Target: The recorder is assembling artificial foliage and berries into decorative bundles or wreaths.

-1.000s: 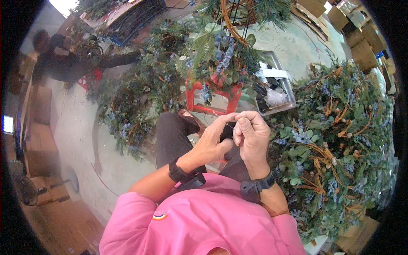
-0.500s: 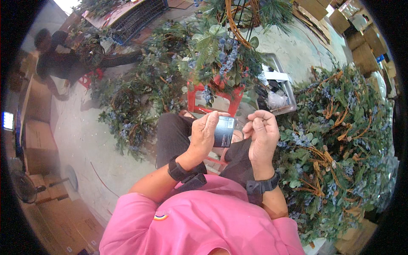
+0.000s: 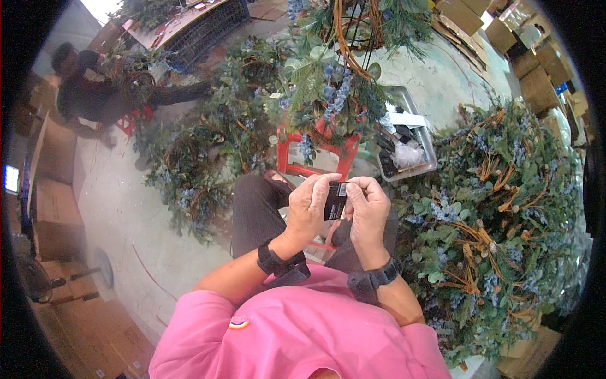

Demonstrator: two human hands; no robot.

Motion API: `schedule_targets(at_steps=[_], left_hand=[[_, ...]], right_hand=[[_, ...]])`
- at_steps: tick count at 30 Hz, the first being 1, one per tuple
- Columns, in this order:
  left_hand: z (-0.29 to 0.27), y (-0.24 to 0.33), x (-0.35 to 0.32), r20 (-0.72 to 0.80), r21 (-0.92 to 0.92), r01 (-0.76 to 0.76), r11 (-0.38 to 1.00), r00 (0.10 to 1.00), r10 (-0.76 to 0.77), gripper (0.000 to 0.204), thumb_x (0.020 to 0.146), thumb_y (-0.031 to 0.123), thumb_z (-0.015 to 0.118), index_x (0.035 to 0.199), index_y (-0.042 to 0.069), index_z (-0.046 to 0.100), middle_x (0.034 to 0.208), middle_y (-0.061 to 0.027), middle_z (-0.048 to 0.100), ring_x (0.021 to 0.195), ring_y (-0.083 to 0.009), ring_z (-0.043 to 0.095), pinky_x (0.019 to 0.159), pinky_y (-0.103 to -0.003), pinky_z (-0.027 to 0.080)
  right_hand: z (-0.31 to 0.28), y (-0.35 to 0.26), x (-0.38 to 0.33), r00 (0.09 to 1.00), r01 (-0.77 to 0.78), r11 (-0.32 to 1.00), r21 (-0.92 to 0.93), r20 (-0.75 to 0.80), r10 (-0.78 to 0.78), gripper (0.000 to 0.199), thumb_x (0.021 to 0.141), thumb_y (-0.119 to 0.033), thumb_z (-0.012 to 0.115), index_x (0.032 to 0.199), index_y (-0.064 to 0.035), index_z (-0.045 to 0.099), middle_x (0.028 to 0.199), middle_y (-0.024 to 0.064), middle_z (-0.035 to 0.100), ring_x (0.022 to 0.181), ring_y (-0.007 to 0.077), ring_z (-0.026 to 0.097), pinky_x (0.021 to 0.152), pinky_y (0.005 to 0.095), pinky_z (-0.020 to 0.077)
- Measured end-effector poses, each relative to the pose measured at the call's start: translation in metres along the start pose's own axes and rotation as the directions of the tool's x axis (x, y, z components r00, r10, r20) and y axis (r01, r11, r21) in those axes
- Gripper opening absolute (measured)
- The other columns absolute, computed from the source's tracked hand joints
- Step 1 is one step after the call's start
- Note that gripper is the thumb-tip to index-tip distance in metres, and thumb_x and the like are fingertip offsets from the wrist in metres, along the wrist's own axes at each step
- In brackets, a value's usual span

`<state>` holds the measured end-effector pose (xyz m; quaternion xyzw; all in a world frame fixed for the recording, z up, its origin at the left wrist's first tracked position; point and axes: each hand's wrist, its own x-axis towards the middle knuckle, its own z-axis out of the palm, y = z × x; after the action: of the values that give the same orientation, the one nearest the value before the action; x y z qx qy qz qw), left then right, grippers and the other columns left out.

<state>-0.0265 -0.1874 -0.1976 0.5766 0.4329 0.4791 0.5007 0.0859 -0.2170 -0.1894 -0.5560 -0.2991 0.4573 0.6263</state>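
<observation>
Above my lap, a small dark flat pack (image 3: 335,201) with a white barcode patch is held between my two hands. My left hand (image 3: 307,205) is closed round its left side, thumb along the upper edge. On the pack's right side, my right hand (image 3: 368,205) pinches the edge with thumb and curled fingers. A thin white stick shows just past my left fingers; its kind is too small to tell. Dark straps circle both wrists.
Ahead stands a red plastic stool (image 3: 284,151) under a wreath of greenery and blue berries (image 3: 334,88). A metal tray (image 3: 429,155) holds a clear bag and dark items. Wreaths pile up at right (image 3: 492,221). Cardboard boxes (image 3: 57,208) line the left; a person (image 3: 95,88) sits beyond.
My right hand has moved left and closed on the pack's right edge; before, it was apart from it. The pack has tilted and looks darker and narrower.
</observation>
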Motion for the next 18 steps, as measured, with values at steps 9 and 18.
schedule_targets(at_steps=[9, 18], left_hand=[[-0.004, -0.003, 0.006, 0.053, 0.221, -0.239, 0.946, 0.971, 0.233, 0.026, 0.092, 0.016, 0.041, 0.100, -0.001, 0.059, 0.084, -0.0158, 0.059, 0.075, -0.0294, 0.057, 0.068, -0.034, 0.045], [-0.005, 0.000, 0.009, 0.222, 0.291, -0.301, 0.908, 0.945, 0.242, 0.025, 0.087, 0.013, 0.045, 0.100, -0.005, 0.056, 0.092, -0.0202, 0.059, 0.079, -0.0354, 0.056, 0.068, -0.039, 0.046]], right_hand=[[0.008, -0.020, -0.006, 0.773, 0.602, 0.604, -0.523, 0.190, -0.606, 0.006, 0.078, -0.001, 0.059, 0.083, -0.0025, 0.056, 0.085, 0.0101, 0.056, 0.077, 0.0220, 0.055, 0.068, 0.0300, 0.0443], [0.013, -0.016, 0.008, 0.889, 0.451, 0.870, -0.201, 0.187, -0.418, 0.011, 0.090, -0.011, 0.048, 0.085, -0.0013, 0.049, 0.097, 0.0098, 0.059, 0.084, 0.0123, 0.052, 0.077, 0.0258, 0.0422]])
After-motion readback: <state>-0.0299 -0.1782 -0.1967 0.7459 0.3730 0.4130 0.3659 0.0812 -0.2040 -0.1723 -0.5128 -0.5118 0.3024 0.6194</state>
